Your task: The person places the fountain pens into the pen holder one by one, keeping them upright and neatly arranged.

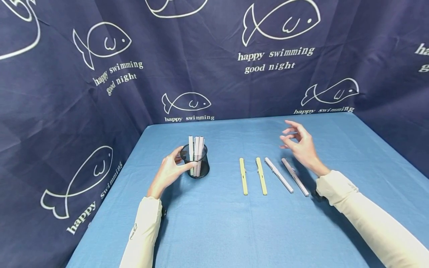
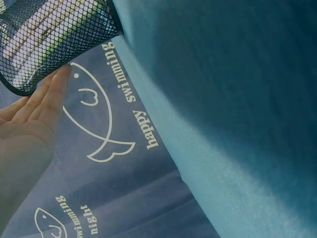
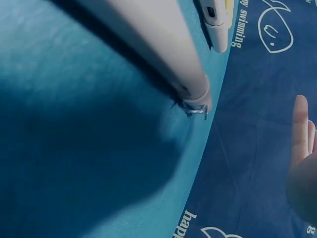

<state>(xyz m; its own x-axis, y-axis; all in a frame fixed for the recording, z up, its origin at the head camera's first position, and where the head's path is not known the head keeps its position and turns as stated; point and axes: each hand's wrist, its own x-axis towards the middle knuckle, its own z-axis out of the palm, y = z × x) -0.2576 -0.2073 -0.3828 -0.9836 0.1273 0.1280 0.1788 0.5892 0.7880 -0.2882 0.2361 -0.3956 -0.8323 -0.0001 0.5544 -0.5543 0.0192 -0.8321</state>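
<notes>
On the table [image 1: 228, 230] before you, a cup [image 1: 205, 168] stands left of centre, with pens [image 1: 200, 144] upright in it. Your left hand [image 1: 168, 172] holds the cup from its left. To the cup's right, four more pens [image 1: 243, 176] lie apart in a row. Your right hand [image 1: 301, 146] is above the table, near the row's right end. Behind the table hangs a curtain [image 1: 228, 85].
</notes>
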